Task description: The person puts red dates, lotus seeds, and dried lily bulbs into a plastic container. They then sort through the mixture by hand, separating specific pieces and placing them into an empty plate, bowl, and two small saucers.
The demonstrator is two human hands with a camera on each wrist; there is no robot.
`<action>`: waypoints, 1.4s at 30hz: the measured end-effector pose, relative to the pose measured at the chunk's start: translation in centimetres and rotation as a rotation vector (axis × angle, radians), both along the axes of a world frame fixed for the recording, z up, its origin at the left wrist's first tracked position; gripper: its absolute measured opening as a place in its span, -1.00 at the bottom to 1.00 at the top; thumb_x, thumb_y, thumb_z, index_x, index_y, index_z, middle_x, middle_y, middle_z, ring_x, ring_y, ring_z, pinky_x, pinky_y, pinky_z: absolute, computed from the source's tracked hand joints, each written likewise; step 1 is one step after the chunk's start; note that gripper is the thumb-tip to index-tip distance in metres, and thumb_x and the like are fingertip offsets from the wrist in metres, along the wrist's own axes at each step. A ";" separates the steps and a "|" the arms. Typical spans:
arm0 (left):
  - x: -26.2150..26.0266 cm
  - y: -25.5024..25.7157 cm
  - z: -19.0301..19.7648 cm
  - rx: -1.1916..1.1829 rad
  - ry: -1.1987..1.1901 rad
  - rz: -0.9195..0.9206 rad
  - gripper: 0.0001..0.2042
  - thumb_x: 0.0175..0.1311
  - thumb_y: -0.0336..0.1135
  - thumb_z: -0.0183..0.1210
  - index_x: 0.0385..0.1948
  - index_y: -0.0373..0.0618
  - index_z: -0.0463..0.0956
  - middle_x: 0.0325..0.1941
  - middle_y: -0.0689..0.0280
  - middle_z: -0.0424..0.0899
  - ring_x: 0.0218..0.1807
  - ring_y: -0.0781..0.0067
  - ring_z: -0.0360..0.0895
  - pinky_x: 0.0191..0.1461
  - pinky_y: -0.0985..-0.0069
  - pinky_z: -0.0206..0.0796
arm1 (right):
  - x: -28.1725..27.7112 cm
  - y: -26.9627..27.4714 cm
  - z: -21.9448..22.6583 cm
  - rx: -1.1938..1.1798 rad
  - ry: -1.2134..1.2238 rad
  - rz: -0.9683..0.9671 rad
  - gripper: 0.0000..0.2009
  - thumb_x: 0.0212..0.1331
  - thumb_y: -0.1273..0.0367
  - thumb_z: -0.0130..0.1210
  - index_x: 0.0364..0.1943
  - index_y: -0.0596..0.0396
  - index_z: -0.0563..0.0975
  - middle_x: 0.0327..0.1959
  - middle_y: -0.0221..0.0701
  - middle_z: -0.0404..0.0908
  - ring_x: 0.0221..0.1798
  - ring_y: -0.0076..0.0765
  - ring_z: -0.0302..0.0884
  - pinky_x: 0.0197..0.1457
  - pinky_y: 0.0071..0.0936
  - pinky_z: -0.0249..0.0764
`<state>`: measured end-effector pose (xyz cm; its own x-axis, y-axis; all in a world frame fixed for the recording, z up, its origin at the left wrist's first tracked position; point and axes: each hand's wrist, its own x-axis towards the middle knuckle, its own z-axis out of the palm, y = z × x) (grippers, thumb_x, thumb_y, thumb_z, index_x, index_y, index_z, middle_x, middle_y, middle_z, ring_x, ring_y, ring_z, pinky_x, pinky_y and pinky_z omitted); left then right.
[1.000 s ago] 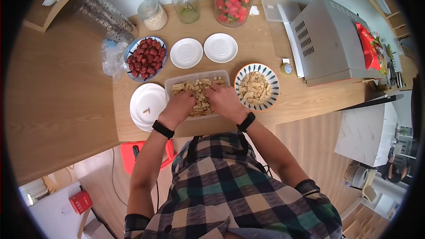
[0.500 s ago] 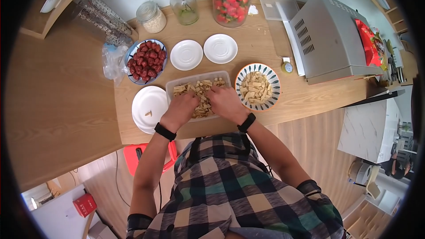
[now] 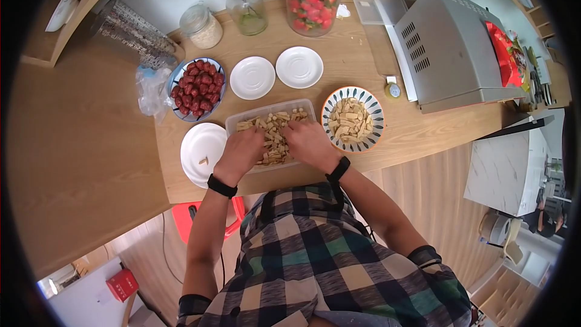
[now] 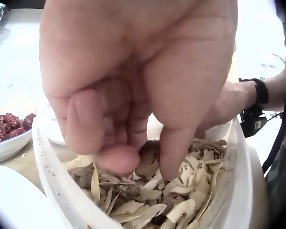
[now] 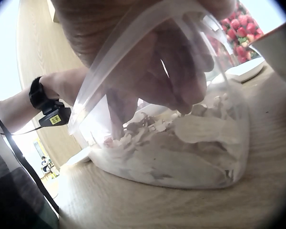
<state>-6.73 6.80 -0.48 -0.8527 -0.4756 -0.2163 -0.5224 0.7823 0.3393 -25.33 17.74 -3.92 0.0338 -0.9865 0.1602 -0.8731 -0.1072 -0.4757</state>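
Observation:
A clear plastic container (image 3: 266,106) holds dry pale slices (image 3: 275,152), and both hands reach into it. The left hand (image 3: 244,150) is at its left side; in the left wrist view its fingers bend loosely down among the slices (image 4: 152,205), with thumb and fingers apart. Toward the container's right side, the right hand (image 3: 310,143) points its fingers down. Through the clear wall (image 5: 109,52), the right wrist view shows those fingers (image 5: 186,88) touching the slices (image 5: 181,157). No slice is plainly gripped in either hand.
A white plate (image 3: 196,139) with a small piece on it stands left of the container, a patterned bowl (image 3: 378,126) of pale pieces right. Behind are dark red fruits (image 3: 196,88), two saucers (image 3: 252,77), jars and strawberries (image 3: 311,6). A grey appliance (image 3: 451,48) stands farther right.
The head view has shifted and turned slightly. Both hands remain in the container with small changes of finger position; the plates and bowl have not visibly been moved by hand.

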 end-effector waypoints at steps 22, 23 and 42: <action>-14.6 -12.7 -3.1 0.316 0.219 0.040 -0.79 0.11 -0.46 0.31 -0.22 -0.31 0.63 -0.35 0.18 0.72 -0.31 0.40 0.65 -0.17 0.44 0.48 | 0.1 0.2 0.2 0.094 0.022 0.012 -0.91 -0.06 0.43 0.16 -0.46 0.11 0.65 -0.42 -0.25 0.69 -0.29 -0.10 0.72 -0.20 -0.21 0.59; -15.2 -12.9 -3.8 0.309 0.174 0.028 -0.78 0.10 -0.46 0.31 -0.21 -0.32 0.63 -0.34 0.17 0.73 -0.30 0.40 0.66 -0.16 0.44 0.49 | 0.1 0.2 0.2 0.093 0.016 0.014 -0.91 -0.05 0.43 0.16 -0.47 0.10 0.65 -0.42 -0.26 0.69 -0.29 -0.11 0.72 -0.21 -0.21 0.59; -0.2 2.5 20.1 -0.298 0.804 0.097 -0.80 0.34 -0.62 0.03 -0.07 -0.39 0.54 -0.12 -0.02 0.68 -0.13 0.06 0.65 -0.13 0.36 0.51 | 0.3 -0.1 0.3 0.103 0.015 0.005 -0.88 0.00 0.39 0.18 -0.36 0.08 0.63 -0.38 -0.27 0.67 -0.27 -0.08 0.69 -0.19 -0.19 0.58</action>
